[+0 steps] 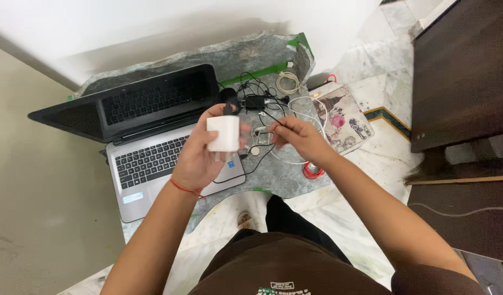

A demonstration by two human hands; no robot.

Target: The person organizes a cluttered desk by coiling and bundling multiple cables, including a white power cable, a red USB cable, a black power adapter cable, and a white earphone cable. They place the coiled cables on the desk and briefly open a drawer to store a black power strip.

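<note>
Left hand [199, 158] clamps a white charger [223, 134]; at three o'clock, right hand [298, 136] pinches a black cable [270, 121]. Tugging could drag the tangled wires [287, 104] off the tabletop [273, 172].

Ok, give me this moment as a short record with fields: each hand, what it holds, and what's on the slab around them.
left hand: raised over the laptop, gripping a white block-shaped charger
right hand: pinching a thin black cable
surface: grey stone slab against a white wall
laptop: open, silver keyboard deck, dark screen, left of the hands
behind hands: black adapter, tangled black and white cables, a coiled white cable
right of hands: flat illustrated pad
near right wrist: red cable
</note>
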